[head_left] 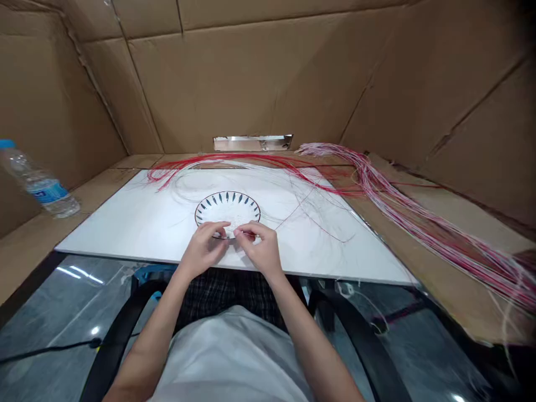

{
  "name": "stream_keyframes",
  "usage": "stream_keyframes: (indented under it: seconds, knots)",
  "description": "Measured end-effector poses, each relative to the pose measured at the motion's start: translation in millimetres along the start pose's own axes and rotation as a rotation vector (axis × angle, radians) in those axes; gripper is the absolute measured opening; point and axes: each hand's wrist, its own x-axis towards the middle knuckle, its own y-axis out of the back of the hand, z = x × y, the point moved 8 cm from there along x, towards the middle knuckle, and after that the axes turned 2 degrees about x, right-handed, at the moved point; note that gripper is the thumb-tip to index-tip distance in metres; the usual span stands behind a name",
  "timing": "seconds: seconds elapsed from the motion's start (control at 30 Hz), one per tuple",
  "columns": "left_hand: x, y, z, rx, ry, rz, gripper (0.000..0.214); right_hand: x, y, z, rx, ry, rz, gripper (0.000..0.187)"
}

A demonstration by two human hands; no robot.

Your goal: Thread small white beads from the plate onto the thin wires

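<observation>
A round plate (227,197) with dark leaf-shaped marks round its rim stands near the front of the white board (167,234). Small white bits lie in it, too small to make out clearly. At the plate's near left edge is my left hand (204,249), its thumb and index finger curved and apart with nothing visible between them. My right hand (262,245) is at the near right edge, thumb and index finger pinched together. A thin red thread (288,216) runs from those fingers up to the right. Its end at the fingertips is too fine to see.
Red and white threads (234,158) lie across the back of the board, and a thick pink-and-white bundle (389,195) runs down the right side. A water bottle (44,187) stands at the left. Cardboard walls (259,84) enclose the table, with a slot (253,143) at the back.
</observation>
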Motion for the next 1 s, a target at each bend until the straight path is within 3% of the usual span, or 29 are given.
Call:
stream_keyframes:
  seconds: [0.17, 0.47, 1.0]
  knots:
    - [0, 2.9, -10, -0.181, 0.099, 0.018, 0.03, 1, 1, -2, -0.014, 0.003, 0.009, 0.012]
    - [-4, 14.6, -25, -0.576, 0.17, 0.215, 0.041, 0, -4, -6, -0.04, 0.022, -0.059, 0.013]
    - [-6, 15.9, -24, -0.607, 0.134, 0.225, 0.045, -1, -13, -5, -0.081, 0.052, -0.156, 0.012]
